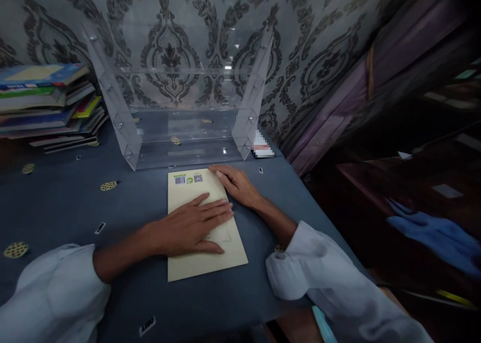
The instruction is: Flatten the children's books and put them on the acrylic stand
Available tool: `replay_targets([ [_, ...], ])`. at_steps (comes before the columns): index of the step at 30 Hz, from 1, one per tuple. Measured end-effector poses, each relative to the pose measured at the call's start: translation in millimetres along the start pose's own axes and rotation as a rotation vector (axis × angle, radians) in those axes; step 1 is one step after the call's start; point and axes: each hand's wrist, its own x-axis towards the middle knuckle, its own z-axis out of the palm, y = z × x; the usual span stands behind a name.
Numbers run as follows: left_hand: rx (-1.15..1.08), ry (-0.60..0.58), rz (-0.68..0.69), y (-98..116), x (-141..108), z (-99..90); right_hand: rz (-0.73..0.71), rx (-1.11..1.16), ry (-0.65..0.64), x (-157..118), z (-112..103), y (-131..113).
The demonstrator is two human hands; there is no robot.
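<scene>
A pale yellow booklet point(206, 265) lies closed on the dark blue-grey tabletop, with a barcode and a QR code near its top edge. Across its middle my left hand point(191, 226) rests flat, palm down, fingers spread toward the right edge. My right hand point(238, 185) touches the booklet's upper right edge and corner, its fingers stretched out and the thumb apart. Neither hand grasps anything. Just beyond the booklet stands a clear acrylic rack point(244, 117) with tiered shelves.
Books are stacked in a pile point(41, 105) at the back left. A small white and red item point(263, 146) lies beside the rack. Patterned wallpaper point(171, 52) rises behind; a purple curtain point(338, 97) hangs at the right. Blue cloth point(436, 232) lies at the far right.
</scene>
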Motion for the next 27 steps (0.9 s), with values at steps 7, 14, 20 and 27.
replay_targets([
  [7, 0.052, 0.072, -0.296, -59.9, -14.6, -4.8, 0.014, -0.001, 0.01, -0.2, -1.0, -2.1],
  [14, 0.036, 0.073, -0.398, -66.7, -20.0, -5.7, -0.095, -0.226, -0.003, -3.4, 4.0, -8.8],
  [20, 0.04, 0.107, -0.384, -65.5, -20.2, -2.7, -0.201, -0.37, -0.149, -8.0, 6.4, -23.4],
  [27, 0.064, 0.126, -0.379, -68.4, -21.8, 2.2, -0.058, -0.43, -0.142, -17.6, -2.2, -21.4],
])
